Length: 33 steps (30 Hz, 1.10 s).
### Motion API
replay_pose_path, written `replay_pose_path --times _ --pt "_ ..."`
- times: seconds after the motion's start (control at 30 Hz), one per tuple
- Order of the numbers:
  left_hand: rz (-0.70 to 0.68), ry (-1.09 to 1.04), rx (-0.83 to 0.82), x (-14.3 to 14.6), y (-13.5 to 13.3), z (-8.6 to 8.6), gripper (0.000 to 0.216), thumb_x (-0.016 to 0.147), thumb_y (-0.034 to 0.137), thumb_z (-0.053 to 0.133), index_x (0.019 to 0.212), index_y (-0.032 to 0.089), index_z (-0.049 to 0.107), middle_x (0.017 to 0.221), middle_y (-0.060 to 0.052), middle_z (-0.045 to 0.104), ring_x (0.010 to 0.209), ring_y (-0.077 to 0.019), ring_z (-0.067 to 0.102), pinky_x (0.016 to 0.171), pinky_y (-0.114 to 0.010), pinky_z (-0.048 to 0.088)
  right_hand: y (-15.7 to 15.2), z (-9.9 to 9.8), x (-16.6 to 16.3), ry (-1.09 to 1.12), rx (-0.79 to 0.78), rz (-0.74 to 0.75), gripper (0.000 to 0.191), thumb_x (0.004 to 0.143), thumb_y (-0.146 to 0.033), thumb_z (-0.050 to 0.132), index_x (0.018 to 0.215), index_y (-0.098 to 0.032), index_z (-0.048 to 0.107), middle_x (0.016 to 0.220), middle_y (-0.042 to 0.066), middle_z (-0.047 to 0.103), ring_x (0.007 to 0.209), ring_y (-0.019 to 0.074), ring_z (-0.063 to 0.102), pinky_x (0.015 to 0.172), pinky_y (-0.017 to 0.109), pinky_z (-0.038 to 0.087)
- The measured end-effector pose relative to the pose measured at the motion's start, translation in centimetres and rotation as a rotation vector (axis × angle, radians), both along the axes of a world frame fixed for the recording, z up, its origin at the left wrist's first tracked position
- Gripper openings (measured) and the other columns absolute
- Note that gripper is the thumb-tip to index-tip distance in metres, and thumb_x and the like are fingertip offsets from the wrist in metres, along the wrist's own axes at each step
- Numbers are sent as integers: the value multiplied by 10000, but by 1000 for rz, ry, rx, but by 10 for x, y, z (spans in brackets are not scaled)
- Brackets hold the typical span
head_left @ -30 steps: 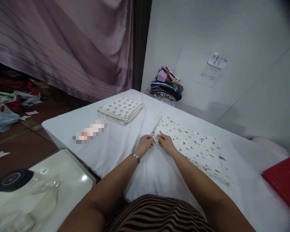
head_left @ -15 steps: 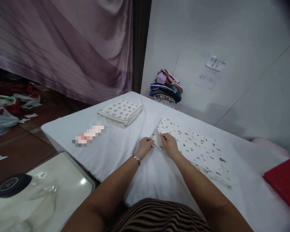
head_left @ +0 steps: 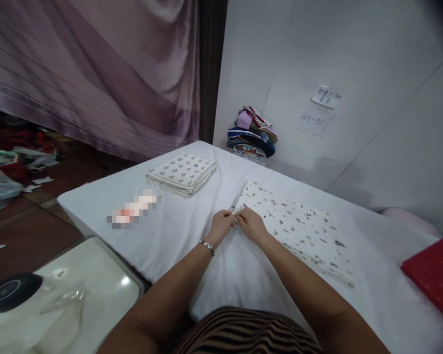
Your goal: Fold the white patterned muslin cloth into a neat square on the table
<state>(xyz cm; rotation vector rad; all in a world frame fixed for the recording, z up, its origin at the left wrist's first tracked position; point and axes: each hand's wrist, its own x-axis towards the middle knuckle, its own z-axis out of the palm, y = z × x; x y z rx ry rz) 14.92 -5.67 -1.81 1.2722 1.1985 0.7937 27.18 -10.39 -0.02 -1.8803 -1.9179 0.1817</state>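
Note:
A folded white cloth with a small scattered print (head_left: 299,221) lies flat on the white-covered table (head_left: 177,236). At its near left corner my left hand (head_left: 220,227) pinches the edge, a metal bracelet on the wrist. Close beside it, my right hand (head_left: 251,225) is also closed on that same corner, fingers almost touching the left ones. The bit of fabric between the fingertips is mostly hidden. Farther back on the left rests a second folded cloth (head_left: 182,172), cream with a grey motif, touched by neither hand.
A blurred-out item (head_left: 135,209) lies on the table's left side. Piled fabrics (head_left: 251,130) stand against the wall at the back. A red object (head_left: 433,273) sits at the right edge. Front left is a pale glossy surface (head_left: 107,275) with a dark round object (head_left: 13,291).
My right hand has moved left and down, bringing the cloth's lifted corner against my left hand. My left hand has stayed nearly in place. The view has shifted slightly.

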Motion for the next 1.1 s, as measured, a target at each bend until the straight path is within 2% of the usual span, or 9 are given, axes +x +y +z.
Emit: replay_pose_path --times 0.2,0.43,0.73,0.9,1.1 --pt "-8 -30 14 -2 1 -4 62 684 199 583 708 148 608 532 25 561 474 -88 515 458 -191 374 -1 0 -1 -38 -2 32 168 858 -179 477 740 -195 595 795 15 549 799 138 506 678 239 363" --pt "-84 -86 12 -5 4 -1 136 705 220 565 771 135 648 554 12 575 481 -88 520 438 -184 365 -1 2 5 142 6 25 160 847 -232 523 704 -187 577 744 -8 534 693 112 485 625 223 354" --pt "-93 -54 23 -5 4 0 146 711 240 570 769 133 652 517 11 570 474 -89 521 448 -183 362 4 -6 13 261 26 52 177 831 -212 501 674 -190 579 718 -19 542 716 125 512 655 234 372" --pt "-45 -20 13 -3 3 1 121 713 231 569 737 135 639 480 16 554 454 -88 511 449 -184 357 3 -3 11 136 49 -19 200 874 -240 446 717 -191 561 756 -3 537 739 129 497 659 236 359" --pt "-18 -24 9 -2 0 5 104 712 221 557 709 138 621 511 16 555 470 -83 514 448 -181 367 0 4 2 -62 10 5 182 881 -219 459 724 -186 543 785 11 533 759 128 483 632 236 318"
